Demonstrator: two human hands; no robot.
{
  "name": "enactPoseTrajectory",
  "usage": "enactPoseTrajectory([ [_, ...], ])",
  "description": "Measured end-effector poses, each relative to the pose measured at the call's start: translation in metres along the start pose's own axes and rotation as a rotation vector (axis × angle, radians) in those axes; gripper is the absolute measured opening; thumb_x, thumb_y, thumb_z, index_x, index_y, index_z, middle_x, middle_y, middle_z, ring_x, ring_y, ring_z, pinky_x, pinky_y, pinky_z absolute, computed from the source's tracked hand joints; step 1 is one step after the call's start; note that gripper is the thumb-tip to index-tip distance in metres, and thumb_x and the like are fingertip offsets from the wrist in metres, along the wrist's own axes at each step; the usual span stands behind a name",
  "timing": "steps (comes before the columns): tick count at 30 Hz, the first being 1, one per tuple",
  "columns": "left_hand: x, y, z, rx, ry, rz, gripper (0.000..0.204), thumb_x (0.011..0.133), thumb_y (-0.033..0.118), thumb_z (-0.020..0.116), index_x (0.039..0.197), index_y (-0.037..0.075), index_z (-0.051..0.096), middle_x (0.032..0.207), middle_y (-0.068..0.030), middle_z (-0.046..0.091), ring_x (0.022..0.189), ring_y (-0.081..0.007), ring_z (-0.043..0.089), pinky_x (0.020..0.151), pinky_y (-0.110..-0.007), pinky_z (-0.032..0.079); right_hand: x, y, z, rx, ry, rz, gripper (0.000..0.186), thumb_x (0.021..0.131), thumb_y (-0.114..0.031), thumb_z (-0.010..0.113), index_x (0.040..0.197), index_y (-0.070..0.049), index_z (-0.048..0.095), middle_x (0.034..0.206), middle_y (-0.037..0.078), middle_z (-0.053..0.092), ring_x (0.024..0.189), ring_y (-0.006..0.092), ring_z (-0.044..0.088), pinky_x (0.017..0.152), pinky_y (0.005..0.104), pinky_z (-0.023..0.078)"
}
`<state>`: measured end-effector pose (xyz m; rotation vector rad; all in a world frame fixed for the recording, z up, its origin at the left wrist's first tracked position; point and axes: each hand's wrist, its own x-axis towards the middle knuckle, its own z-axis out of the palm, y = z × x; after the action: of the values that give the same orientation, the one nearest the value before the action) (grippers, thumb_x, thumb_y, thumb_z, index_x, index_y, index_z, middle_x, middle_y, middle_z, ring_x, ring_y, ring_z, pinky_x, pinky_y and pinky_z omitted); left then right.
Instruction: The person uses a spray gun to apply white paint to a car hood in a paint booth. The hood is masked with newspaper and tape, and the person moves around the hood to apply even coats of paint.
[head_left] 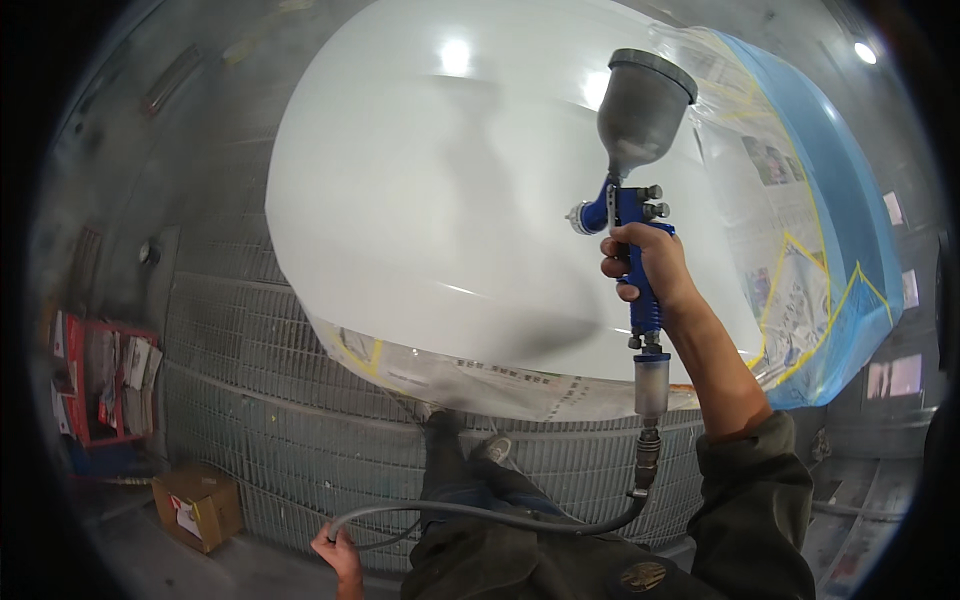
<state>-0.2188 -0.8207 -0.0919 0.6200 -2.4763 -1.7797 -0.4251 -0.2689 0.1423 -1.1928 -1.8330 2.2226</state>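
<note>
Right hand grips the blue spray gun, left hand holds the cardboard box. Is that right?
Not quite: the head view shows the left hand holding the grey hose, not the cardboard box. The right hand does grip the blue spray gun.

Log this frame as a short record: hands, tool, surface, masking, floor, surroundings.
Right hand: fingers wrapped round a blue spray gun
Left hand: holding a grey hose
Tool: dark grey cup on top
Surface: glossy white panel
Masking: printed paper at near edge; blue film at right
Floor: metal grating
Surroundings: cardboard box, lower left
</note>
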Motion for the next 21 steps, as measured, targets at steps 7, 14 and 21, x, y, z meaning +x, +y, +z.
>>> enactPoseTrajectory([
  [7,0.023,-0.001,-0.025,-0.020,0.152,-0.141,0.025,0.083,-0.002,0.053,0.059,0.001,0.047,0.048,-0.0012,0.042,0.043,-0.0066,0.037,0.043,-0.029,0.027,0.035,-0.016,0.111,0.018,-0.179,-0.010,0.010,0.085,-0.012,0.053,0.083,-0.002,0.051,0.076,0.006,0.054,0.060,0.0122,0.050,0.036,0.0215,0.032],
  [14,0.045,0.001,-0.046,-0.042,0.204,-0.121,0.032,0.086,-0.002,0.056,0.058,0.005,0.043,0.048,-0.0003,0.036,0.041,-0.0082,0.033,0.042,-0.030,0.024,0.067,-0.028,0.177,0.094,-0.404,0.003,0.009,0.086,-0.012,0.052,0.082,-0.005,0.049,0.076,0.006,0.055,0.061,0.0106,0.050,0.037,0.0216,0.032],
  [21,0.049,0.010,-0.032,0.040,0.115,-0.154,0.025,0.084,0.000,0.056,0.061,0.001,0.045,0.051,-0.0014,0.039,0.043,-0.0085,0.036,0.042,-0.029,0.027,0.068,-0.032,0.145,-0.060,-0.239,-0.024,0.008,0.086,-0.011,0.051,0.086,-0.003,0.050,0.076,0.006,0.054,0.060,0.0111,0.050,0.036,0.0225,0.033],
])
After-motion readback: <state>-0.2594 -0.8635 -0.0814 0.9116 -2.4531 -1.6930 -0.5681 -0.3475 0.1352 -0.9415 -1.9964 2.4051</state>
